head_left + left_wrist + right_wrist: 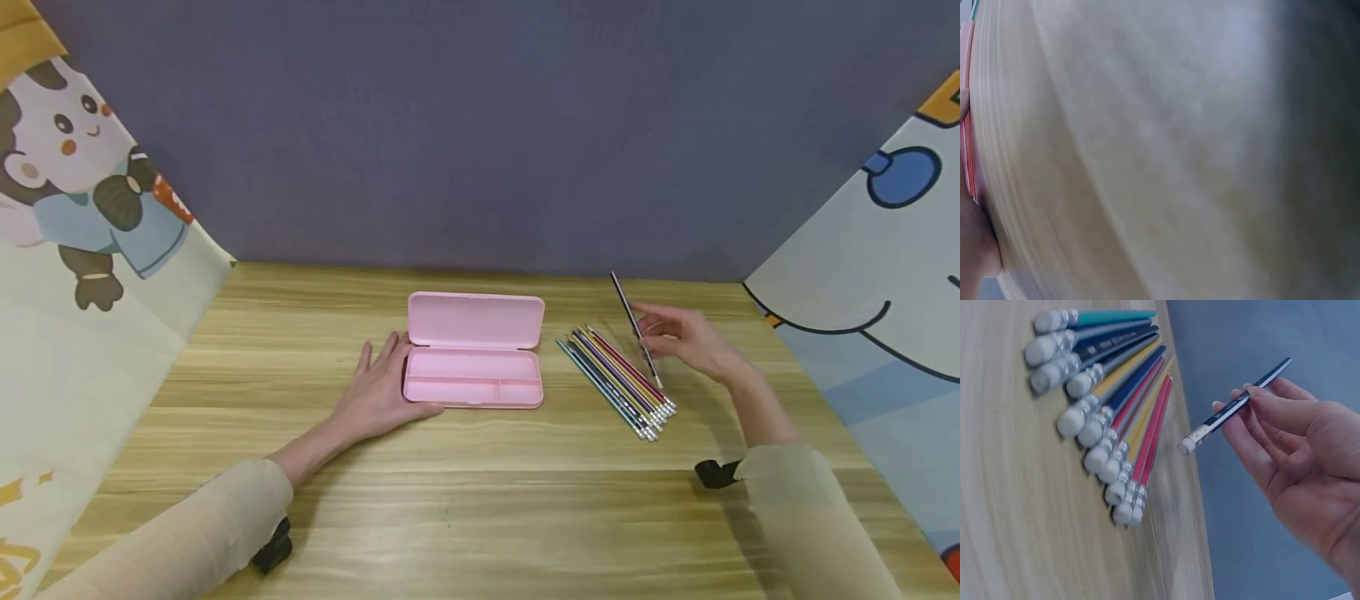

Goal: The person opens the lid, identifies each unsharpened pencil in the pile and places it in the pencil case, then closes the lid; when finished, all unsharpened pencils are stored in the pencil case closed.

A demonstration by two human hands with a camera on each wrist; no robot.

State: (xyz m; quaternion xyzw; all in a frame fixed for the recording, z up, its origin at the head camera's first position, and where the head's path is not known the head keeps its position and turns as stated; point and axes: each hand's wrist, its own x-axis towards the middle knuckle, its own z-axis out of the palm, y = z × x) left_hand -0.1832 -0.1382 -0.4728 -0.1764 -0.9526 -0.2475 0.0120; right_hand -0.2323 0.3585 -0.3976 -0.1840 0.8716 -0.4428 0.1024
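A pink pencil case point(476, 321) lies with its lid raised at the back; its tray shows a long compartment and two smaller ones, with nothing in them. My left hand point(377, 398) rests against the case's left end, fingers spread and thumb along the front edge. Off to the right, my right hand point(693, 343) pinches a dark striped pencil point(1225, 412) between thumb and fingers, its white eraser end pointing down toward me. Beside that hand, a row of colored pencils point(611, 379) lies slantwise on the table, erasers toward me.
The wooden table point(480, 508) meets a grey-blue panel point(480, 150) at the back. Printed cartoon panels stand at the left point(45, 350) and right point(847, 275) sides. In the left wrist view, blurred wood grain fills most of the picture.
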